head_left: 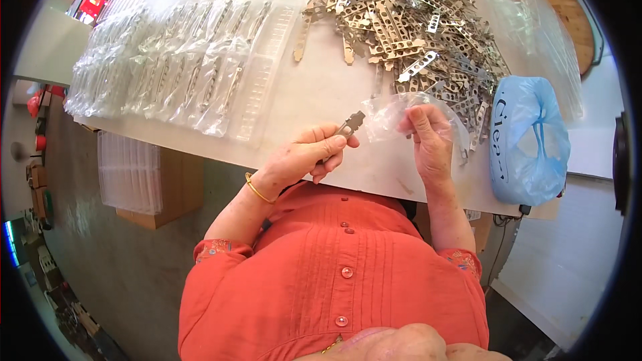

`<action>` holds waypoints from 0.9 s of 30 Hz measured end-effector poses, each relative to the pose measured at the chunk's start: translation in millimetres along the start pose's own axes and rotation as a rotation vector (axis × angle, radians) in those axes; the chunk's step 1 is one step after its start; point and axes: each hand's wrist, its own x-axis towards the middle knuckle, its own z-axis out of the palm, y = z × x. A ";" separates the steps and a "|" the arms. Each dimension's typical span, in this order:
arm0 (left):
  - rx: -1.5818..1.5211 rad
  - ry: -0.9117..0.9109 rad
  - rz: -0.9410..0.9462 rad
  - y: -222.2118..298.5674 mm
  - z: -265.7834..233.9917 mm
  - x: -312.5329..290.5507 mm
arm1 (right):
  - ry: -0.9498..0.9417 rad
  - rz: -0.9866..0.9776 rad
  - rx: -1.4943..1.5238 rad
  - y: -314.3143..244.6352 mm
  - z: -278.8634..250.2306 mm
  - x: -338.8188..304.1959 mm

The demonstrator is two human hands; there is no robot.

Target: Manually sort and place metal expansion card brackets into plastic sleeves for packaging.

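A flat metal strip with holes (352, 123) sticks out between the thumb and fingers of my left hand (314, 152), just past the table's near edge. To its right, my right hand (431, 137) pinches a clear plastic bag (388, 115), whose film spreads toward the strip's tip. Strip and bag look slightly apart. Beyond my right hand lies a large heap of similar metal strips (401, 27). On the left, a clear plastic tray (273, 60) bears rows of bagged strips (180, 60) in its slots.
A blue plastic bag (528, 140) sits at the table's right, beside clear plastic sheets (535, 40). A few loose strips (304, 37) lie left of the heap. Below the table's left side stand a cardboard box (177, 187) and stacked clear trays (130, 170).
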 end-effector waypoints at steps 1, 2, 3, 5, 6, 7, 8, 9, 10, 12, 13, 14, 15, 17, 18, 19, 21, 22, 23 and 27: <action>-0.001 -0.040 -0.003 0.8 0.5 0.1 | -0.019 -0.001 -0.004 -2.4 3.2 -0.5; -0.002 -0.038 -0.003 1.4 1.4 0.1 | -0.038 -0.002 -0.007 -3.7 5.0 -0.5; 0.009 -0.024 -0.027 2.1 2.6 0.2 | -0.039 -0.001 -0.006 -3.9 5.5 0.2; 0.020 -0.018 -0.050 2.9 3.6 2.2 | -0.127 -0.002 -0.043 -5.5 5.0 0.6; 0.033 -0.056 -0.040 4.0 3.5 3.4 | -0.125 -0.005 -0.044 -5.3 3.9 1.1; 0.050 -0.091 -0.027 5.9 3.3 4.8 | -0.197 -0.013 -0.089 -3.9 2.5 2.5; 0.056 -0.091 -0.020 6.1 3.9 5.7 | -0.270 -0.022 -0.134 -3.2 1.9 3.8; 0.071 -0.078 -0.024 3.9 5.3 5.6 | -0.272 -0.034 -0.134 -3.7 3.9 1.6; 0.092 -0.061 -0.021 3.3 5.4 6.3 | -0.289 0.032 -0.112 -4.3 8.0 -1.9; 0.141 -0.062 -0.012 0.3 4.1 8.8 | -0.343 0.133 -0.106 -1.8 10.4 -6.8; 0.147 -0.089 -0.004 -0.2 5.1 11.1 | -0.354 0.136 -0.134 -1.8 11.1 -9.1; 0.154 -0.113 0.005 -1.1 5.8 12.2 | -0.368 0.138 -0.160 -1.5 12.5 -10.9; 0.176 -0.120 0.016 -3.8 5.7 13.8 | -0.412 0.175 -0.150 -1.0 12.0 -10.1; 0.238 -0.098 0.007 -9.1 6.9 15.6 | -0.450 0.277 -0.149 -6.0 16.4 -11.8; 0.277 -0.081 0.008 -11.6 8.2 16.7 | -0.459 0.291 -0.146 -3.3 18.2 -13.1; 0.291 -0.086 0.027 -11.5 11.2 18.0 | -0.453 0.315 -0.153 -3.2 19.8 -15.6; 0.329 -0.096 0.053 -8.8 12.7 17.4 | -0.501 0.345 -0.120 -2.3 19.0 -14.7; 0.361 -0.070 0.045 -8.0 13.4 16.3 | -0.506 0.338 -0.139 -3.4 20.3 -14.4; 0.385 -0.064 0.081 -12.9 11.2 17.5 | -0.514 0.335 -0.159 -4.4 20.6 -14.3; 0.353 -0.133 0.192 -19.6 5.3 20.5 | -0.442 0.318 -0.174 -16.4 28.6 -17.6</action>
